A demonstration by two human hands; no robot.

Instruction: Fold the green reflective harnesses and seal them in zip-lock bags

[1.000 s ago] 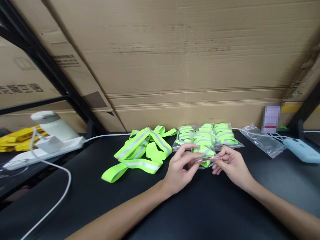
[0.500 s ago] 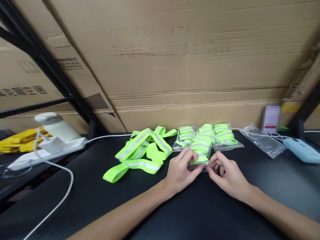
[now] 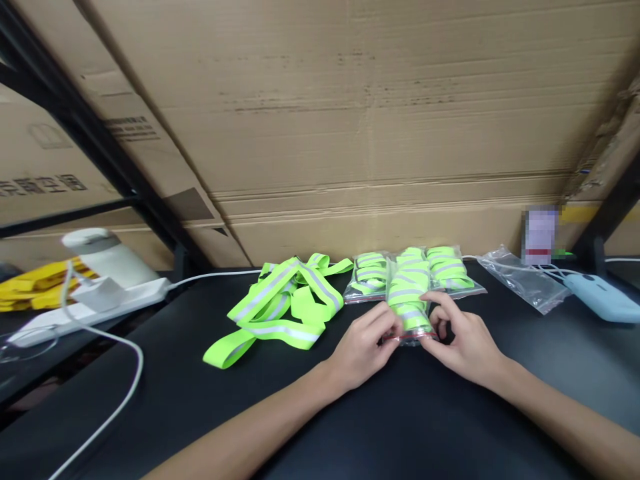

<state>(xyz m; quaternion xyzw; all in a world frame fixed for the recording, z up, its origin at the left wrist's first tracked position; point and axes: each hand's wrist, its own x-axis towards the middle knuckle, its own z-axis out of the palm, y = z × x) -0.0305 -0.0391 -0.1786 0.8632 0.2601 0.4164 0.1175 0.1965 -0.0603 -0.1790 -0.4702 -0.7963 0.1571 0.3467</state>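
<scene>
A clear zip-lock bag (image 3: 411,293) with a folded neon-yellow reflective strap inside lies in front of me, its red-lined mouth toward me. My left hand (image 3: 367,343) is closed, pinching the left end of that mouth. My right hand (image 3: 463,340) holds the right side, thumb at the red seal and bent index finger higher up on the plastic. Behind it lie two more packed bags, one to the left (image 3: 370,273) and one to the right (image 3: 447,268). A loose reflective strap (image 3: 287,330) is heaped left of my hands.
An empty clear bag (image 3: 525,277) and a light blue power bank (image 3: 603,298) lie on the right. To the left are a white power strip (image 3: 135,300), a pale bottle (image 3: 113,257), yellow packets (image 3: 40,283) and a trailing white cable (image 3: 135,373). Cardboard (image 3: 375,133) stands behind the black table (image 3: 380,433).
My left hand has slid slightly down and right along the bag's mouth. My right index finger has moved up onto the bag's side. The view has shifted slightly.
</scene>
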